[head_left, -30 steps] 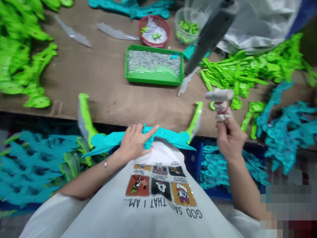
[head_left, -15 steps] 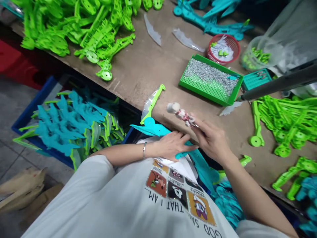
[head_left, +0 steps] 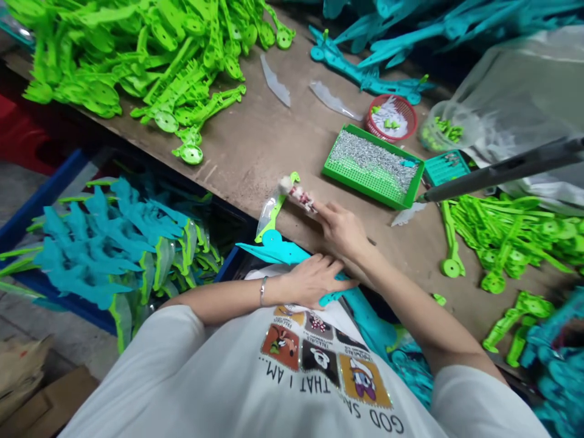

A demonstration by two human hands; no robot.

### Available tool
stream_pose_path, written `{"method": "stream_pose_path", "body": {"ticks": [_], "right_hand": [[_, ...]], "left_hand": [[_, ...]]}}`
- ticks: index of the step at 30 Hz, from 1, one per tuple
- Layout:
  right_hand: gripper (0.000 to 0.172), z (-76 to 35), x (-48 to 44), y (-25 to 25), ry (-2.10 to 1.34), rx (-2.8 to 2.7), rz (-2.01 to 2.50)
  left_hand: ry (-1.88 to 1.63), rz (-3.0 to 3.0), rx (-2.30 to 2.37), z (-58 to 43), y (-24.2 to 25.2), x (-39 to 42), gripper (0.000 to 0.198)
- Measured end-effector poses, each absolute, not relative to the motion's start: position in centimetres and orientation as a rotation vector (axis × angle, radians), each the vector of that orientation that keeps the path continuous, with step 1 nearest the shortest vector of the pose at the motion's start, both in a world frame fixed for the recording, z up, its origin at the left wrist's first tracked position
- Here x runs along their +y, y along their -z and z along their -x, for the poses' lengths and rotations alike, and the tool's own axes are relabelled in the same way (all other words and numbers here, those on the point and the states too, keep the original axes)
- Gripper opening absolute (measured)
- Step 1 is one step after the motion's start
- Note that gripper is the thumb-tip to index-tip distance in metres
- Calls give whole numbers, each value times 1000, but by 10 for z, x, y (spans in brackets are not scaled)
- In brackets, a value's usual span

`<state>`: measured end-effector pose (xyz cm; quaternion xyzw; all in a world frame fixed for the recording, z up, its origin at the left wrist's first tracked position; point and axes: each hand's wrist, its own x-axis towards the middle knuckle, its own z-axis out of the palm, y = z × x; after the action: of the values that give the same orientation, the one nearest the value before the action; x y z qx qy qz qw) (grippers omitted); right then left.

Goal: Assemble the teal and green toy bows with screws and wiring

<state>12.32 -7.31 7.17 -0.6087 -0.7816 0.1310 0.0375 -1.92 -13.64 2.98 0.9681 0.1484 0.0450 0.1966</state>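
Observation:
My left hand (head_left: 314, 281) lies over a long teal plastic part (head_left: 371, 316) across my lap, its fingers gripping the middle. The teal part's pointed end (head_left: 285, 250) sticks out past the table edge. From it extends a lime-green arm with a clear blade-shaped piece (head_left: 269, 213). My right hand (head_left: 342, 228) is closed round a short tool with a lumpy white-and-red wrapped end (head_left: 296, 193). That end is over the tip of the green arm; whether they touch I cannot tell. The tool's handle is hidden in my fingers.
A green tray of small metal screws (head_left: 374, 167), a red basket (head_left: 391, 118) and a dark slanted rod (head_left: 502, 167) stand at the right. Lime-green parts are heaped at left (head_left: 137, 55) and right (head_left: 515, 237). A blue crate (head_left: 18, 225) of teal-and-green pieces sits at left.
My right hand has moved left with the wrapped tool, bringing its end over the green arm. My left hand stays on the teal part. The view has shifted slightly.

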Motion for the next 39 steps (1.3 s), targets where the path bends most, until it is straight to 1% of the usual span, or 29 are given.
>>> {"method": "stream_pose_path", "body": {"ticks": [3, 6, 8, 10, 13, 17, 19, 21, 24, 27, 29, 32, 37, 39], "right_hand": [[49, -132, -75, -75, -398, -2400, 1942], [47, -163, -87, -89, -307, -2227, 1883], [43, -196, -99, -99, -311, -2101, 1837], [35, -234, -112, -104, -363, -2005, 1848], [25, -285, -131, -101, -449, -1892, 1969], [23, -329, -148, -86, -576, -1781, 2058], [24, -344, -157, -82, -583, -1723, 2096], [25, -359, -167, -80, -496, -1621, 2156], [27, -386, -172, -78, -265, -1428, 2265], [28, -416, -159, -72, -24, -1257, 2346], [32, -435, -140, -65, 85, -1165, 2389], [36, -462, -106, -54, 163, -1066, 2486], [29, -486, -71, -51, 136, -1034, 2550], [36, -478, -72, -58, 188, -1059, 2539]], "left_hand": [[-92, -2704, 429, 20, -33, -137, 88], [-87, -2687, 448, 25, -39, -131, 85], [-94, -2684, 456, 30, -43, -121, 87], [-100, -2690, 457, 34, -46, -105, 88], [-77, -2699, 469, 39, -49, -78, 87], [10, -2747, 479, 42, -51, -56, 84], [13, -2767, 481, 43, -49, -51, 84], [-17, -2773, 475, 45, -47, -48, 83], [-82, -2777, 465, 45, -45, -44, 80], [-113, -2793, 499, 42, -45, -37, 77], [-101, -2805, 542, 39, -47, -33, 77], [-78, -2826, 594, 35, -48, -25, 76], [-14, -2851, 685, 36, -41, -10, 77], [3, -2843, 691, 38, -41, -5, 79]]}}
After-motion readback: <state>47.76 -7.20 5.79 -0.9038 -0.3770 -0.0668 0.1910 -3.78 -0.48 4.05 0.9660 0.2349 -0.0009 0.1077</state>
